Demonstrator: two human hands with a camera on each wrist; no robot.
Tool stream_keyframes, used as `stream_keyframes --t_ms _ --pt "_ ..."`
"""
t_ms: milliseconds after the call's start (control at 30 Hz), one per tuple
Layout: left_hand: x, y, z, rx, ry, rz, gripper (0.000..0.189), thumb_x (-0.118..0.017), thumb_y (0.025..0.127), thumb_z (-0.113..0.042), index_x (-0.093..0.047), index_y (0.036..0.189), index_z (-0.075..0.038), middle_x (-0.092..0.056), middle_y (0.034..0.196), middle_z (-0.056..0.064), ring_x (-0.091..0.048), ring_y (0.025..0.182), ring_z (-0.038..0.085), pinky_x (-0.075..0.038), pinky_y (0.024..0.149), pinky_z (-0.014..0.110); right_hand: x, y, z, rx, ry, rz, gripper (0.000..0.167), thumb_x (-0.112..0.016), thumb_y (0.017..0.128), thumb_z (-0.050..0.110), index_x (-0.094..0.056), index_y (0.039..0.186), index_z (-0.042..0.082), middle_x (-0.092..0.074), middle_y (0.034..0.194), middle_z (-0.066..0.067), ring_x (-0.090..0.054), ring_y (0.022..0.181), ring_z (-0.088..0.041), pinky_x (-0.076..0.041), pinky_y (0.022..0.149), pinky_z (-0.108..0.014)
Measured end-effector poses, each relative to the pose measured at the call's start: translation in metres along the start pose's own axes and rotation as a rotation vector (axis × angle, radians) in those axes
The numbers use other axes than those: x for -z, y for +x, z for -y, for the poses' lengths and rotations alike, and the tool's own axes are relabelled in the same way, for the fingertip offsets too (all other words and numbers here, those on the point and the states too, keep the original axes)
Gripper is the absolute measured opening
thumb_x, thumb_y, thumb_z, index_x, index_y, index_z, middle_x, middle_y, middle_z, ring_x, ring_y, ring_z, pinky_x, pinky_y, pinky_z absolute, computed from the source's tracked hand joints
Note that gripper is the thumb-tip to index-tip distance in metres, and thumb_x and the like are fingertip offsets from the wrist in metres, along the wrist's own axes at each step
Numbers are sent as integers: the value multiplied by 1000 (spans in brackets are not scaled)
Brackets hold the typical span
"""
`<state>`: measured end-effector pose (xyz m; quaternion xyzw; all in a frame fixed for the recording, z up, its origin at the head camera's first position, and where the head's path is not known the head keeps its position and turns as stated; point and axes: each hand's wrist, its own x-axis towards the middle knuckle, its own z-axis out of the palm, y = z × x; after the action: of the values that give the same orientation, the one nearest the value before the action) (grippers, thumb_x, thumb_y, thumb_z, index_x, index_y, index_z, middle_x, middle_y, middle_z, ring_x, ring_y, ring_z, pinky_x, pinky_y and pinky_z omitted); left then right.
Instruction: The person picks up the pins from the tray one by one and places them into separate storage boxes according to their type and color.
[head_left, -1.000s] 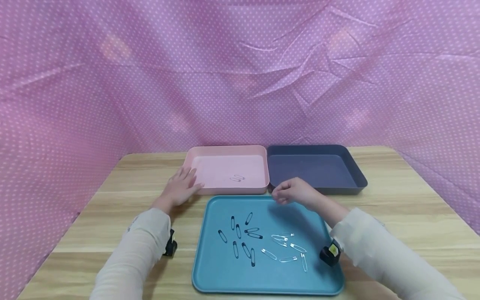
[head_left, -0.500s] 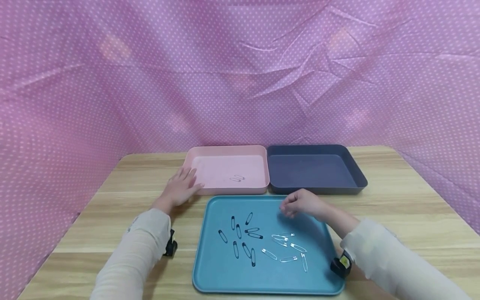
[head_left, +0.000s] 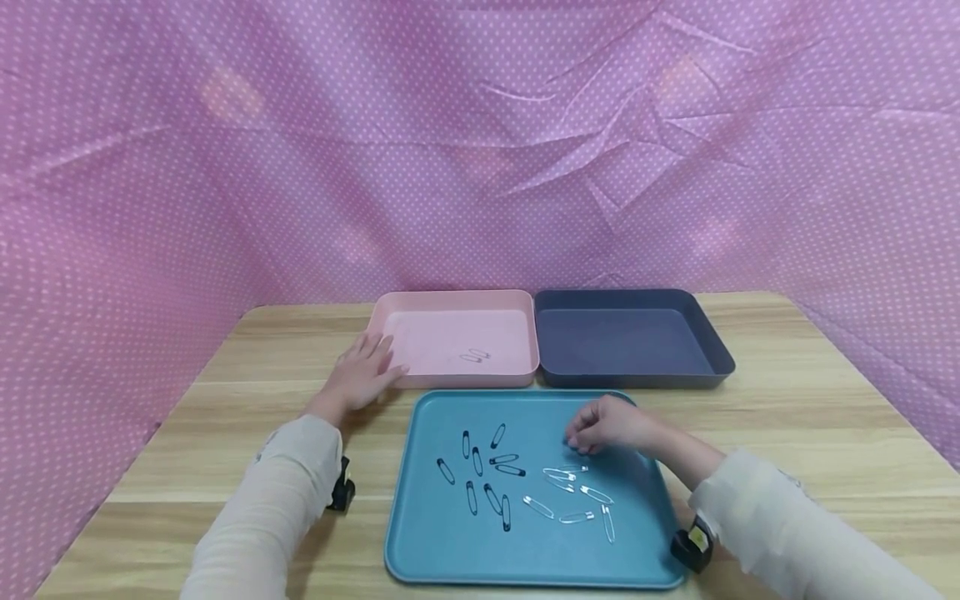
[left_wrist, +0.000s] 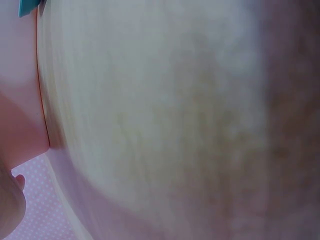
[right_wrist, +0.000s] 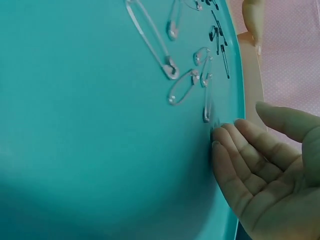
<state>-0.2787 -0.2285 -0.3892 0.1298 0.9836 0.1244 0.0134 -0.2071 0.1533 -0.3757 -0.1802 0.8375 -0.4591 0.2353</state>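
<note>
My right hand [head_left: 611, 423] is low over the far right part of a teal tray [head_left: 450, 554]. In the right wrist view its fingertips [right_wrist: 222, 132] point down close to the tray, slightly bent, with the thumb [right_wrist: 285, 120] held apart and nothing between them. Just nearer to me lie several silver safety pins [head_left: 588, 516]. Several black safety pins [head_left: 506, 527] are spread over the tray's left half. My left hand [head_left: 362, 372] rests with spread fingers at the left front corner of a pink tray [head_left: 435, 333]. Two silver pins [head_left: 476, 359] lie inside that tray.
A dark blue tray [head_left: 622, 342] stands right beside the pink one, behind the teal tray. All are on a wooden table [head_left: 810, 392]. Pink dotted cloth [head_left: 480, 167] hangs around the back and sides. A small black camera [head_left: 693, 546] sits at my right wrist.
My right hand has drawn back from the near edge of the pink and dark blue trays, toward me and slightly right, lowering near the silver pins. The left hand stays put.
</note>
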Motion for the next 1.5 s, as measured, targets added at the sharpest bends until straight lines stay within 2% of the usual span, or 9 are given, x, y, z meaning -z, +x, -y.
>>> stream_keyframes --t_ms 133,367,533,733,900,1267,1500 --pt "1 1 0 3 -2 4 67 -31 89 -48 -15 138 -5 -8 142 18 2 128 34 -5 99 53 -2 0 -1 -9 -48 -13 16 -62 73 5 -65 87 -2 -61 72 -4 -55 65 -14 -49 60 -29" --pt "1 1 2 2 -6 5 67 -31 89 -47 -14 138 -4 -7 142 18 2 128 34 -3 99 52 -6 -2 1 56 -140 5 18 -62 70 1 -65 87 -3 -60 70 -2 -52 62 -12 -46 57 -27" --pt "1 1 4 -2 3 -3 67 -32 89 -47 -15 137 -3 -8 141 19 2 128 35 -5 99 53 -8 -1 3 68 -180 18 15 -66 67 -1 -65 82 -1 -57 65 1 -49 60 -10 -44 55 -25" --pt "0 2 5 7 3 7 68 -31 89 -48 -14 138 -5 -7 142 18 3 128 34 -4 99 53 -13 -1 1 136 -295 -1 12 -67 63 -3 -62 73 3 -54 62 5 -47 59 -7 -41 52 -21" --pt "0 3 5 14 -5 10 68 -30 89 -49 -13 138 -6 -7 142 17 4 128 32 -4 99 52 -15 -1 3 133 -351 -2 12 -65 66 -4 -61 69 6 -52 62 6 -46 59 -8 -41 53 -22" --pt "-1 3 4 10 1 10 67 -30 89 -49 -14 138 -6 -7 142 17 3 128 33 -4 99 52 -16 1 1 113 -362 -1 15 -62 70 -3 -58 64 10 -51 61 6 -46 59 -10 -40 52 -22" --pt "0 4 3 8 1 23 67 -29 89 -49 -13 138 -6 -5 142 17 5 128 32 -3 100 51 -14 1 -2 116 -276 18 12 -59 73 -2 -57 67 8 -51 63 3 -45 60 -13 -39 53 -25"
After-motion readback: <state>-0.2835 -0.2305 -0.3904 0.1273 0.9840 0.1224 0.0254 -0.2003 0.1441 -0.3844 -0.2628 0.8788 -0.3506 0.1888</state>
